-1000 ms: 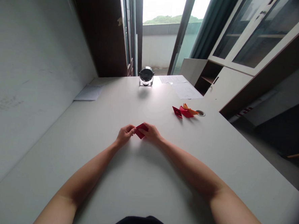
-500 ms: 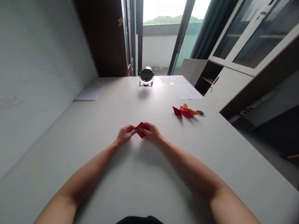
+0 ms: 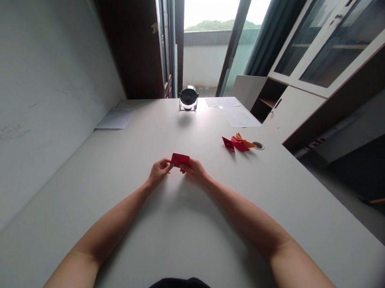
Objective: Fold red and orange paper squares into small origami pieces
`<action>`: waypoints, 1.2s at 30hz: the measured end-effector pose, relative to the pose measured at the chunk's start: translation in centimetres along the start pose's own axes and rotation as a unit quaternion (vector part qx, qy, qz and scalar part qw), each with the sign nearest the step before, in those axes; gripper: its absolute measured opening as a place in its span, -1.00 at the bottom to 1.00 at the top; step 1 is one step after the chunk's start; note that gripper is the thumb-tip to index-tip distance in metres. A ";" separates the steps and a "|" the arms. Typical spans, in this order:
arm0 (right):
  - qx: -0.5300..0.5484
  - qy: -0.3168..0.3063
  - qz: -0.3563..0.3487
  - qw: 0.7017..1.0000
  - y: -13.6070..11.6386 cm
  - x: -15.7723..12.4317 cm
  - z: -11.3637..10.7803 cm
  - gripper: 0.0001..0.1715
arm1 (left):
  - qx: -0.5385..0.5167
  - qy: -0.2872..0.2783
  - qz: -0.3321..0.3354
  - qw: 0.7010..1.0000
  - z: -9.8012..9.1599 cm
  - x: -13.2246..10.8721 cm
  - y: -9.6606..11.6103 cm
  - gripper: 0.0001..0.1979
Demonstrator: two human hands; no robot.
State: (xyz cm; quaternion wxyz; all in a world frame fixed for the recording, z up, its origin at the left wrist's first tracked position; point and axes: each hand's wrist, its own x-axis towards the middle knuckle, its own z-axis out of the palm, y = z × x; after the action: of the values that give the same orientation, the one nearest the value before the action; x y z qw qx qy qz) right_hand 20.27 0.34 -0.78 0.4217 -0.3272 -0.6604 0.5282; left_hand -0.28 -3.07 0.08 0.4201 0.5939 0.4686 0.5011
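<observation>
A small folded red paper point(image 3: 179, 159) is held between my two hands above the middle of the white table point(image 3: 175, 212). Its long top edge lies nearly level, and a crease or flap shows on its face. My left hand point(image 3: 160, 170) pinches its lower left corner between thumb and fingers. On the other side, my right hand point(image 3: 195, 169) grips the lower right part, thumb in front and fingers partly hidden behind the paper.
Folded red paper point(image 3: 228, 144) and red and orange folded pieces point(image 3: 242, 143) lie to the right, beside a round cable hole point(image 3: 259, 146). A round black device on a silver stand point(image 3: 188, 97) is at the far edge. Paper sheets lie far left point(image 3: 115, 118) and far right point(image 3: 240, 116).
The red paper has turned from a diamond position to nearly level, and it is raised slightly. My left hand has shifted a little left with it. Both hands keep hold.
</observation>
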 end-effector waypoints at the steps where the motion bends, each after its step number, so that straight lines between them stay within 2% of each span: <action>1: -0.009 0.005 0.001 1.000 0.1 0.0 0.0 -0.64 | 0.020 0.006 0.001 1.000 0.0 -0.1 0.0 -0.64; 7: -0.128 -0.002 -0.002 0.992 0.0 -0.2 0.0 -0.72 | 0.089 0.027 0.033 0.995 -0.1 -0.4 0.6 -0.64; 12: -0.172 0.001 -0.039 0.984 -0.6 -0.5 0.0 -0.76 | 0.058 0.044 0.053 0.996 0.3 -0.8 1.2 -0.67; 17: -0.196 0.028 -0.056 0.979 -1.0 -0.4 -0.2 -0.75 | 0.013 0.027 0.059 0.998 0.7 -0.9 1.6 -0.70; 22: -0.115 0.038 -0.015 0.993 -0.6 -0.3 -0.3 -0.71 | -0.019 0.019 0.061 0.998 0.6 -0.6 1.4 -0.67; 27: 0.002 0.009 -0.011 1.000 -0.5 -0.1 -0.3 -0.61 | -0.035 -0.003 0.057 0.998 0.6 -0.4 1.2 -0.62; 36: 0.027 0.008 -0.023 0.999 -0.4 -0.1 -0.4 -0.62 | -0.025 -0.002 0.025 0.999 0.2 -0.2 0.4 -0.63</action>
State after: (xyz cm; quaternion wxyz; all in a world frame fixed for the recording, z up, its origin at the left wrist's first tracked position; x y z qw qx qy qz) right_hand 20.64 0.35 -0.39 0.4473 -0.3049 -0.6501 0.5333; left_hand -0.06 -3.34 0.39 0.4228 0.5960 0.4398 0.5221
